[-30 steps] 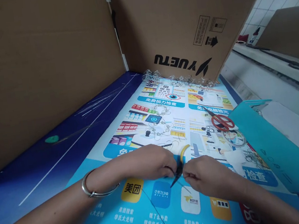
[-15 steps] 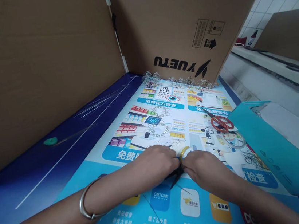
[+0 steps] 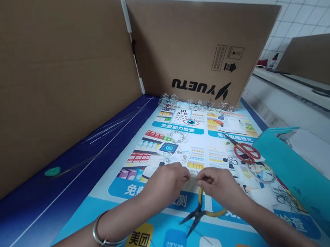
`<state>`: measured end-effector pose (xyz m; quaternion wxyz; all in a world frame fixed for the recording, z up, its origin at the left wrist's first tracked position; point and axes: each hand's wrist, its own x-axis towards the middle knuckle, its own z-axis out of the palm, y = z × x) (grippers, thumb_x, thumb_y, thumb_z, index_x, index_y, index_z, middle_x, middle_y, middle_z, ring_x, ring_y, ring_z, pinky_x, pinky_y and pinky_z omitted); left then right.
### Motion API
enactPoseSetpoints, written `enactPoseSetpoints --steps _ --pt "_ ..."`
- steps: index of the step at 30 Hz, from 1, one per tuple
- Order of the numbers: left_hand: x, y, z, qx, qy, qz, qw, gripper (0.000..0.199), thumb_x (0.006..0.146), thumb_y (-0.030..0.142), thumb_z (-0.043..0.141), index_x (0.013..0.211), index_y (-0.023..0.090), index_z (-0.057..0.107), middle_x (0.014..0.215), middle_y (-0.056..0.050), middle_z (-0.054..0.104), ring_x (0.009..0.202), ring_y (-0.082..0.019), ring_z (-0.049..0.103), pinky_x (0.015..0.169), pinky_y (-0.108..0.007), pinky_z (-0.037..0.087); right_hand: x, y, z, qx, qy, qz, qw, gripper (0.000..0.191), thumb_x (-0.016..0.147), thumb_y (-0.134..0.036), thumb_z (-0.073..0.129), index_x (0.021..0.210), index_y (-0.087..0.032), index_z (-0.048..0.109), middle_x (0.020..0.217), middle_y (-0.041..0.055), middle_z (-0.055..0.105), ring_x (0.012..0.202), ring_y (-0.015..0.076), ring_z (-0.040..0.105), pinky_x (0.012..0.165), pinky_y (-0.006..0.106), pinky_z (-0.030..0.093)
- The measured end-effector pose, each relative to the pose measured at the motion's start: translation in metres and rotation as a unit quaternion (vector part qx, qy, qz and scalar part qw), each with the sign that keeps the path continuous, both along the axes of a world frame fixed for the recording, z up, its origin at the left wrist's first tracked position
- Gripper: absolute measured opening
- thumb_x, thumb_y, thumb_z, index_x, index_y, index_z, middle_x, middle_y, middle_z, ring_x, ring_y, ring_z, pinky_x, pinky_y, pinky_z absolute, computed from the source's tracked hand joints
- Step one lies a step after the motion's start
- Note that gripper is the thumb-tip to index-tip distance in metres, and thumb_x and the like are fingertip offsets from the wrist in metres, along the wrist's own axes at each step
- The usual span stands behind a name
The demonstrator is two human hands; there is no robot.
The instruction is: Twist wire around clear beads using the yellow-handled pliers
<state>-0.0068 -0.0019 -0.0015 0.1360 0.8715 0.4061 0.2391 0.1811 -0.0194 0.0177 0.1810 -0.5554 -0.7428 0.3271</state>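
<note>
My left hand (image 3: 172, 181) is closed in a pinch on a thin wire (image 3: 193, 175), which bows across the small gap between my hands. My right hand (image 3: 218, 183) pinches the wire's other side with thumb and forefinger. Yellow-handled pliers (image 3: 197, 213) lie with their jaws apart on the printed sheet, just below my right hand, which hides part of one handle. Beyond my left hand lies a ring of wire with clear beads (image 3: 169, 158); my fingers cover its near edge. Another beaded wire ring (image 3: 179, 137) rests farther back.
Red-handled scissors (image 3: 247, 152), a coil of wire (image 3: 261, 171) and loose wire bits (image 3: 284, 197) lie to the right, beside a teal folder (image 3: 293, 171). Cardboard panels (image 3: 203, 45) stand at the left and back, with beaded wire pieces (image 3: 199, 105) along the back one.
My hands have come slightly apart, showing the thin wire between them and the pliers beneath. The camera view has tilted up.
</note>
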Motion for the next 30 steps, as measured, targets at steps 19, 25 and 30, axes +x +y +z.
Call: enactPoseSetpoints --steps 19,25,30 --pt "0.016 0.003 -0.003 -0.433 -0.420 0.033 0.797 0.013 0.075 0.027 0.058 0.073 0.014 0.055 0.060 0.002 0.053 0.050 -0.008 0.044 0.050 -0.022 0.036 -0.014 0.006 -0.013 -0.136 0.414 -0.169 0.884 0.024 0.072 -0.038 0.066 0.078 -0.016 0.059 0.064 0.0004 0.058 0.061 0.0136 0.055 0.064 0.030 0.050" --pt "0.017 0.000 -0.006 -0.444 -0.449 0.039 0.774 0.011 0.077 0.024 0.057 0.072 0.013 0.055 0.062 0.001 0.053 0.053 -0.008 0.044 0.052 -0.022 0.035 -0.016 0.006 -0.015 -0.125 0.421 -0.173 0.882 0.022 0.073 -0.037 0.065 0.077 -0.016 0.059 0.064 0.0007 0.058 0.061 0.0140 0.055 0.064 0.032 0.049" --pt "0.019 -0.001 -0.006 -0.446 -0.462 0.043 0.765 0.011 0.078 0.022 0.056 0.071 0.013 0.055 0.060 0.001 0.052 0.053 -0.008 0.044 0.053 -0.022 0.035 -0.016 0.005 -0.018 -0.132 0.429 -0.169 0.877 0.022 0.073 -0.037 0.065 0.076 -0.016 0.058 0.065 0.0013 0.058 0.062 0.0139 0.054 0.064 0.032 0.049"
